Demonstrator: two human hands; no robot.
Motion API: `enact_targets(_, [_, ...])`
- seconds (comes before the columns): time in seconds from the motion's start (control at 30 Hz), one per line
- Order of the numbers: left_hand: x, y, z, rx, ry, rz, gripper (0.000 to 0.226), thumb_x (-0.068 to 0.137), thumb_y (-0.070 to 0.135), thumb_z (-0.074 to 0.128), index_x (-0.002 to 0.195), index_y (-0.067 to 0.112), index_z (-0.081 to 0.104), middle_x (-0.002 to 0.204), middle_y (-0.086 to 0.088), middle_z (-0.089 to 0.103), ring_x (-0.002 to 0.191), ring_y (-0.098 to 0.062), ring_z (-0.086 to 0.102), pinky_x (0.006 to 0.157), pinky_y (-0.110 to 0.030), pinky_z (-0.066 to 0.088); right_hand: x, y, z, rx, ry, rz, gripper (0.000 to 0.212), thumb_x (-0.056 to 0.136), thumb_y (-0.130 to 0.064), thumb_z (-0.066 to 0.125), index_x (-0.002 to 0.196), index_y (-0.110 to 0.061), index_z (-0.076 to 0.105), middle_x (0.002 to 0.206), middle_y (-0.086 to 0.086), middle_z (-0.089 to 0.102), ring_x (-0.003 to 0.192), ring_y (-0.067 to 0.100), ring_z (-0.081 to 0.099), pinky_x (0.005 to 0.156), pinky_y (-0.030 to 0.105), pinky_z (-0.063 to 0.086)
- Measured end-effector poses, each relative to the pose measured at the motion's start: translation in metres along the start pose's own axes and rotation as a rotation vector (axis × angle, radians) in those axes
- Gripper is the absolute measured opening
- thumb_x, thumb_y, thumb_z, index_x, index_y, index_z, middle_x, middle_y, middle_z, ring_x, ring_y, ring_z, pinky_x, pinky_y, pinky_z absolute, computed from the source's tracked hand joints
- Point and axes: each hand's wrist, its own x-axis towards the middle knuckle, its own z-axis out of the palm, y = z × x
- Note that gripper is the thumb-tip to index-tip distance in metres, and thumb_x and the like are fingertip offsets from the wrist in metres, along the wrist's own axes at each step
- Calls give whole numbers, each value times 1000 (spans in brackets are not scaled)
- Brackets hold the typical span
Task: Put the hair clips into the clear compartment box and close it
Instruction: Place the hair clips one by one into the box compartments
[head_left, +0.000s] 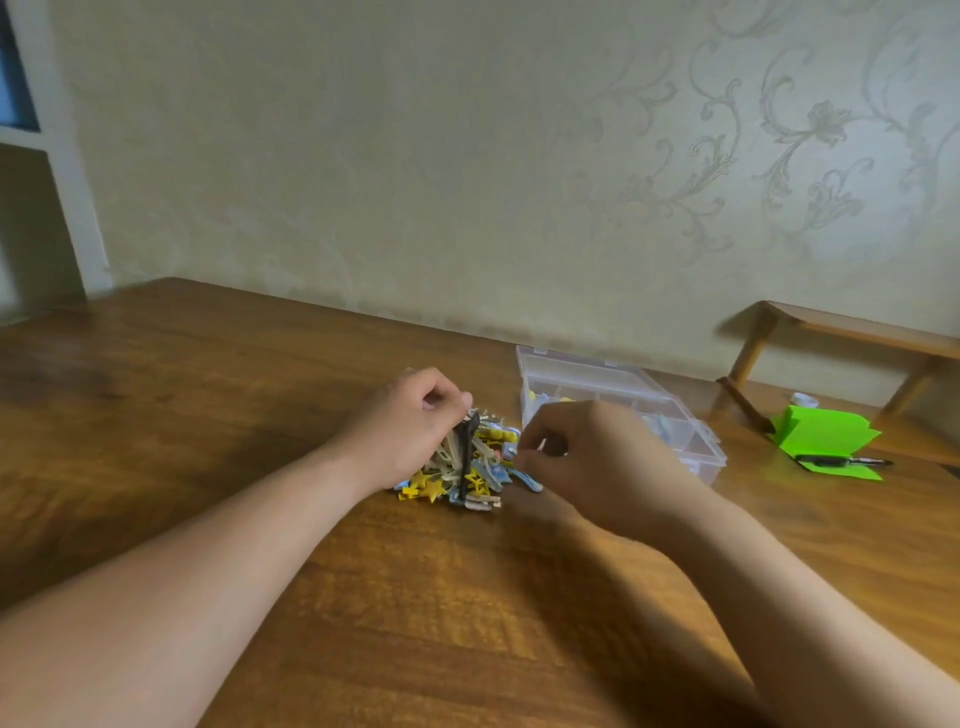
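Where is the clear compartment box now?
In the head view, the clear compartment box lies right of centre, just behind the right hand, between the clip pile and the green paper.

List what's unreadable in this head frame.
Head view only:
- right hand: own knuckles hide the fingertips; pinching a clip or not, unclear.
- clear compartment box: near cells hidden by that hand; contents blurred.
- hair clips: pile's left side hidden under left hand.
- dark item on green paper: too small.

1. Pale greenish wall (415, 156) - wallpaper with swirly floral scrolls, mostly on the right.
2. Brown wood-grain counter (208, 389) runs right up to it.
3. White frame (65, 156) far left, bluish pane inside.
4. Small wooden shelf (857, 332) far right.
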Motion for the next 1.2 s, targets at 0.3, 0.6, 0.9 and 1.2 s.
enact_targets(0.3, [1, -3, 0, -25, -17, -2, 25, 107, 48, 56, 113, 28, 70, 116, 16, 58, 105, 0, 57, 78, -24, 43, -1, 4, 22, -294, -3, -36, 22, 103, -39, 54, 105, -25, 72, 101, -3, 74, 90, 23, 69, 78, 40, 61])
enact_targets(0.6, [3, -6, 2, -10, -7, 8, 24, 106, 50, 55, 110, 31, 70, 114, 16, 59, 102, 0, 58, 80, -26, 44, 19, 44, -30, 121, 195, 172, 14, 96, -33, 69, 83, -27, 73, 72, -10, 72, 66, 11, 67, 58, 29, 53])
enact_targets(0.9, [6, -10, 3, -2, -5, 14, 24, 104, 54, 55, 105, 34, 70, 116, 16, 59, 103, 0, 60, 80, -28, 46, 99, 127, -44, -126, 37, 511, 20, 75, -29, 78, 71, -10, 78, 62, 5, 65, 57, 25, 58, 57, 28, 45])
enact_targets(1.2, [5, -10, 3, 6, -6, 10, 25, 104, 54, 55, 104, 34, 69, 116, 18, 58, 103, 0, 59, 83, -31, 47, 108, 121, -27, -282, -83, 516, 21, 83, -31, 72, 77, -11, 68, 70, 4, 62, 61, 20, 56, 58, 27, 46])
